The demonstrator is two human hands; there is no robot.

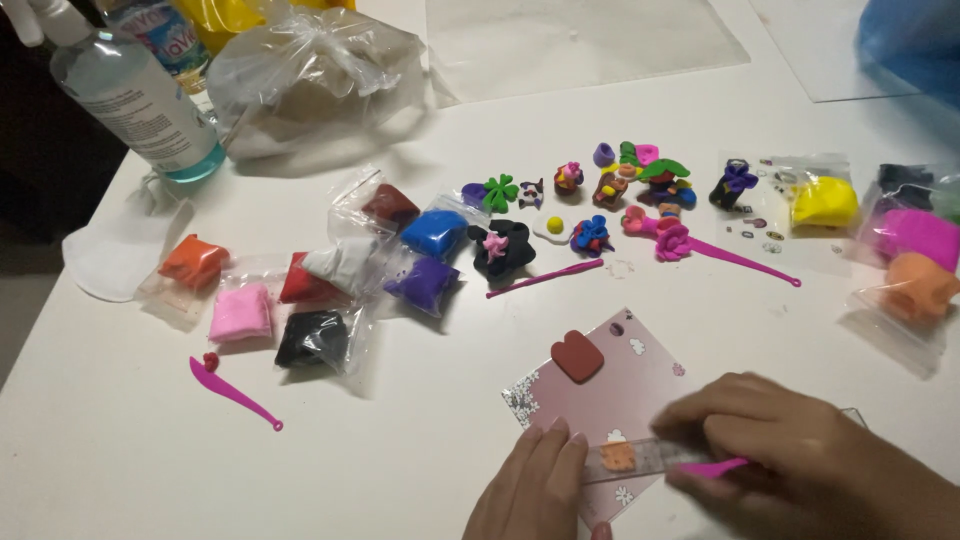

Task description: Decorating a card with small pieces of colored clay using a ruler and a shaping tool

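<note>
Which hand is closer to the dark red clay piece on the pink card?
Left, narrowly. The left hand rests just below the dark red clay piece, fingers pointing up toward it. The right hand, holding a pink tool, sits lower right, further off.

Bagged clay lumps [325,285], small clay figures [610,195], clear bottle [135,100] on white table [120,450].

I see a white worktop [120,440] filling nearly the whole view, evenly lit from above with soft shadows. Past its left edge lies dark, dim floor [30,190].
</note>
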